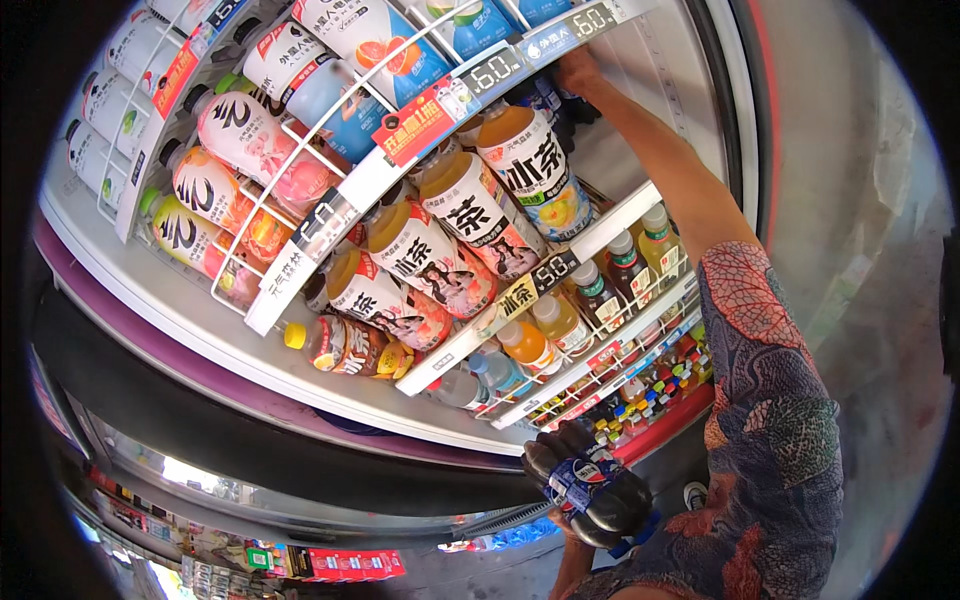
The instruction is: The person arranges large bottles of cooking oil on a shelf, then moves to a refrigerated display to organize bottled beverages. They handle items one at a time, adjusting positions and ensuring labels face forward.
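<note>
My left hand is at the lower middle, gripping a bundle of dark Pepsi cola bottles from below. The bottles lie side by side, with blue labels, and cover part of its fingers. My right hand reaches into the drinks cooler at the upper right, behind a shelf's price rail. Dark bottles with blue labels are right by it in the shelf's shadow. The rail hides its fingertips, so its grip does not show. Bottled iced tea stands just left of my right forearm.
White wire guards and a lower price rail edge the cooler shelves. Small juice bottles stand on a tier below. The cooler's side wall borders my right arm. A shoe shows on the floor.
</note>
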Motion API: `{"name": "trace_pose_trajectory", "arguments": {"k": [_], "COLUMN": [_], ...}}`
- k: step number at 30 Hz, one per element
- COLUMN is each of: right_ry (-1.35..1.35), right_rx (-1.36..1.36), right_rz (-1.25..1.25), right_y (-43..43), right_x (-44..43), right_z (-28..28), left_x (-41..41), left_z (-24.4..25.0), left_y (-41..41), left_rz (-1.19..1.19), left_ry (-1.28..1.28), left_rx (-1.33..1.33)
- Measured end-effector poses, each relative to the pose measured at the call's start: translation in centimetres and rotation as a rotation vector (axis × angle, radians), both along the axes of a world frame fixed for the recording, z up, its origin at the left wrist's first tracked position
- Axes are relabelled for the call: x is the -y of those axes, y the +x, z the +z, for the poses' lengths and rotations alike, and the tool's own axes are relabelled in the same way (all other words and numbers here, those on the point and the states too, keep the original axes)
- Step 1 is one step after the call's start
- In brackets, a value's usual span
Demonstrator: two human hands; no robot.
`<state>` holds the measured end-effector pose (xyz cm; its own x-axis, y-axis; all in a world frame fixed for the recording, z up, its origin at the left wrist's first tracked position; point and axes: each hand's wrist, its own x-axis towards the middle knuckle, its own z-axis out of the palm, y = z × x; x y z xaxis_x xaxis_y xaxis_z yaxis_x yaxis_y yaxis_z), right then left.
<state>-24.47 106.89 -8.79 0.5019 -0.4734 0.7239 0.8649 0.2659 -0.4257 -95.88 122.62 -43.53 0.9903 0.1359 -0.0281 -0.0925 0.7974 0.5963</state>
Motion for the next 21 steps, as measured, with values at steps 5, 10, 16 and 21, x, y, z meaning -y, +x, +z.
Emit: {"name": "trace_pose_trajectory", "arguments": {"k": [5,10,16,21], "right_ry": [-0.661,-1.007,-0.812,-0.581], "right_rx": [-0.202,-0.248,-0.019,-0.198], "right_rz": [-0.175,-0.214,-0.457,-0.273], "right_y": [-8.3,-10.7,-17.7,-24.1], "right_x": [-0.7,5.4,3.8,3.8], "right_z": [-5.0,-4.2,-6.9,-6.6], "left_x": [-0.6,-1.1,-1.0,-1.4], "left_z": [0.2,-2.1,1.0,2.7], "left_y": [-1.7,-1.8,-0.4,-0.4], "left_rz": [0.093,0.069,0.078,0.024], "left_ry": [0.014,0.001,-0.198,-0.146], "left_rx": [-0.040,-0.012,0.013,0.002]}}
